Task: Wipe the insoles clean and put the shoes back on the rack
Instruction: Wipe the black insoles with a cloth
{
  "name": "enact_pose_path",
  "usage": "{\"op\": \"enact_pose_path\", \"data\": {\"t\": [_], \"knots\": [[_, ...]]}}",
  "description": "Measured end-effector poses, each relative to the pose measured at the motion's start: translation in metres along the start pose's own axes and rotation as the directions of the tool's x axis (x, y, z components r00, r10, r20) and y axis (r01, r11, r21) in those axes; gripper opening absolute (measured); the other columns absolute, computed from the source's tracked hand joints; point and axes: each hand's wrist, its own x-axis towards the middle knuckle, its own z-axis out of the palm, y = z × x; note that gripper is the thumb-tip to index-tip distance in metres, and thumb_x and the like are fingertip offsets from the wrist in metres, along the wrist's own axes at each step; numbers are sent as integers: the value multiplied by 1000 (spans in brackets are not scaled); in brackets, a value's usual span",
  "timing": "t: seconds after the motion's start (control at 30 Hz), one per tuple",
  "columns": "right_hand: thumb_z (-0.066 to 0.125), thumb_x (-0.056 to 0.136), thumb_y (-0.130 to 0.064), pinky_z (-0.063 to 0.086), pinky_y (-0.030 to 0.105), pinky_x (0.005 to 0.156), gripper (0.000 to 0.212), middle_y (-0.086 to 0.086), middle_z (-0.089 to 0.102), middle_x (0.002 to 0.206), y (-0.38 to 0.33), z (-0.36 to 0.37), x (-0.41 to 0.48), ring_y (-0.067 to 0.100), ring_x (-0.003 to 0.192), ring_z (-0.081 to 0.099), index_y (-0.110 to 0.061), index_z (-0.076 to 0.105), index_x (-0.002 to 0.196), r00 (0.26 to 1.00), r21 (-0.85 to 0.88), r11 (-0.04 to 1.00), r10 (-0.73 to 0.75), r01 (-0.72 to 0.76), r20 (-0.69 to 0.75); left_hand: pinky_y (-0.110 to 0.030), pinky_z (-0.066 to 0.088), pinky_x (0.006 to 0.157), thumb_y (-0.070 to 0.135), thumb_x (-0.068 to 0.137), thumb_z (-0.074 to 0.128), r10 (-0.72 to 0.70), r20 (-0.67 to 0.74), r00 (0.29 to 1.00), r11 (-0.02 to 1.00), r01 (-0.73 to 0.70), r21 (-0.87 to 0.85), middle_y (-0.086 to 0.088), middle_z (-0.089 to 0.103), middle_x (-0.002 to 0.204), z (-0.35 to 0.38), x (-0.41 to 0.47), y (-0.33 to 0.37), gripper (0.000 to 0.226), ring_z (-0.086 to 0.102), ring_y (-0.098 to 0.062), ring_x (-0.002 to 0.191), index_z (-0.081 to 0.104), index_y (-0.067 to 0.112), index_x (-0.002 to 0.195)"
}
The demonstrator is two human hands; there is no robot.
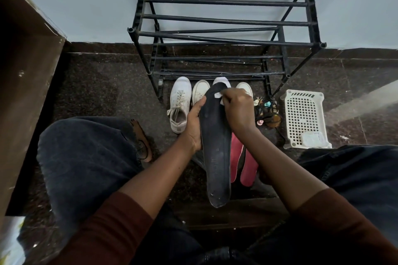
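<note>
Black insole [215,150] points toward rack [226,20] — left hand [195,125] grips it, right hand [238,109] pinches wipe [218,94].

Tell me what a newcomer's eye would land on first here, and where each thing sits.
The black insole in the centre draws the eye first: the left hand grips its edge while the right hand holds a white wipe to its toe end. Behind it, a black rack stands against the wall with white shoes on the floor at its foot; two red insoles lie beneath the right forearm.
</note>
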Motion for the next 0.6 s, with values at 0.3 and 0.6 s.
{"op": "enact_pose_path", "data": {"t": [0.3,0.6], "knots": [[65,69,16,53,30,59,16,17,70,75,-14,7,-53,31,70,66,5,71,79,963,89,970,-235,225,128,-45,34,112,67,82,49,31,-8,999,1000,-31,3,-22,50,135,-10,4,2,82,48,-32,125,55,1,130],[54,79,7,40,41,67,16,23,67,81,-1,7,7,37,79,60,4,69,85,1000,-52,998,-19,20,13,-35,54,85,61,85,49,-8,5,1000,999,8,32,-12,71,106,-3,-1,0,59,67,-24,99,72,12,107]]}}
